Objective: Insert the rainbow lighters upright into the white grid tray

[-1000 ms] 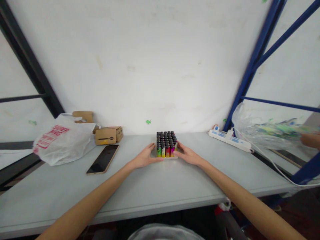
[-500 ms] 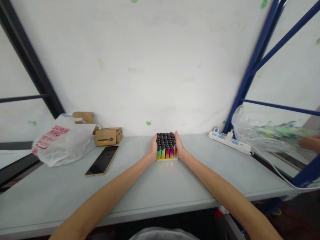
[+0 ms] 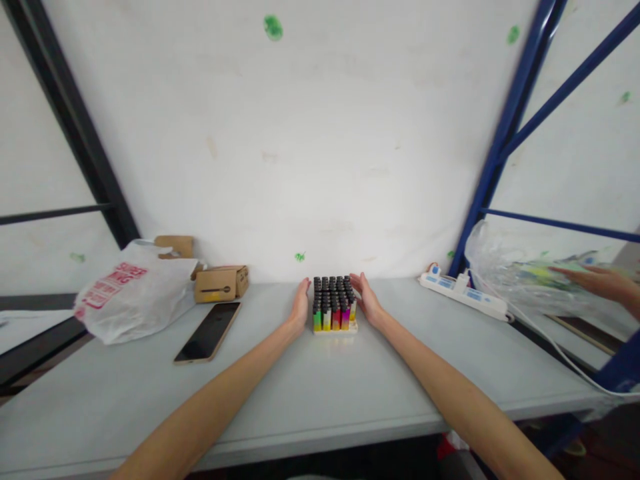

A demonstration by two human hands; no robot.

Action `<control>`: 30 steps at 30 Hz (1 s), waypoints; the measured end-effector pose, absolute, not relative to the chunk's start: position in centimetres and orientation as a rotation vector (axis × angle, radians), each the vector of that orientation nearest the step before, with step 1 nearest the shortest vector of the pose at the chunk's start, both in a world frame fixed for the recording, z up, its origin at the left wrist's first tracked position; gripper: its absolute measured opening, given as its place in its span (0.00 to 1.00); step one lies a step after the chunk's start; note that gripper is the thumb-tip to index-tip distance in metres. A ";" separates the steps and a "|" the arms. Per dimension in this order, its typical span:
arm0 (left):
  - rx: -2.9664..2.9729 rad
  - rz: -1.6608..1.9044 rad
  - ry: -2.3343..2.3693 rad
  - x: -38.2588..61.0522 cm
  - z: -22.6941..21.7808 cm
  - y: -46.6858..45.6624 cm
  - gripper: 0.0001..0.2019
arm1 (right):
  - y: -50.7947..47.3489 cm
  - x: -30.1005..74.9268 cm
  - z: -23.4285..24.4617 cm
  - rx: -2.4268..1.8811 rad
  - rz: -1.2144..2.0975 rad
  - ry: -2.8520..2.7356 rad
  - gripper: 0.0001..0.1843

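A block of upright lighters [image 3: 332, 303] with black tops and bright coloured bodies stands in a low white tray [image 3: 336, 331] on the grey table [image 3: 345, 380]. To its left is my left hand [image 3: 300, 305], fingers stretched out and a small gap between it and the lighters. My right hand [image 3: 367, 300] is on the other side, open, with its fingertips close to the back right corner of the block; whether they touch it I cannot tell. Neither hand holds anything.
At the left lie a phone [image 3: 209, 331], a small cardboard box [image 3: 221, 283] and a white plastic bag [image 3: 137, 293]. A power strip [image 3: 465, 293] with a white cable sits at the right. Beyond the blue frame [image 3: 493, 167], another person's hand [image 3: 603, 283] is over clear plastic packaging [image 3: 520, 280].
Both hands have let go of the lighter tray and moved apart to either side. The camera view has shifted slightly. The other person's hand has reached further in from the right.
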State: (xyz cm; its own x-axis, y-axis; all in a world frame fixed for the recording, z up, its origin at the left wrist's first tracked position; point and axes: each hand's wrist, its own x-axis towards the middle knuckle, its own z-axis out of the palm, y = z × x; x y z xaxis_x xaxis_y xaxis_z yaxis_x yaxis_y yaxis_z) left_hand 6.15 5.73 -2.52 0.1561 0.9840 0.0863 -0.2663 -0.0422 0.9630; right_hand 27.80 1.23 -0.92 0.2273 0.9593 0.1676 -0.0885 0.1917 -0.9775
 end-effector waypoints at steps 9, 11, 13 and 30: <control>1.120 1.465 1.110 -0.8 -0.6 6.7 0.15 | 1.1 35.4 -1.1 -1.342 0.759 -1.042 0.27; 1.137 1.446 1.125 -0.3 -0.5 6.6 0.16 | 1.1 34.8 -1.1 -1.362 0.757 -1.086 0.25; 1.157 1.429 1.139 0.2 -0.4 6.4 0.18 | 1.0 34.2 -1.0 -1.382 0.753 -1.144 0.24; 1.536 1.387 0.978 1.9 0.0 2.6 0.26 | 4.6 22.3 8.0 -1.816 0.350 -2.293 0.38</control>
State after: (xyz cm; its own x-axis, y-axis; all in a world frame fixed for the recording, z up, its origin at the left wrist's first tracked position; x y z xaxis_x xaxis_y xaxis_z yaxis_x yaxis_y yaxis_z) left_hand 1.89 2.60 -0.01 0.0884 0.9316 0.3525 0.0194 -0.3554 0.9345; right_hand 22.28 4.56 8.01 -0.2282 0.9736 0.0062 0.9275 0.2193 -0.3027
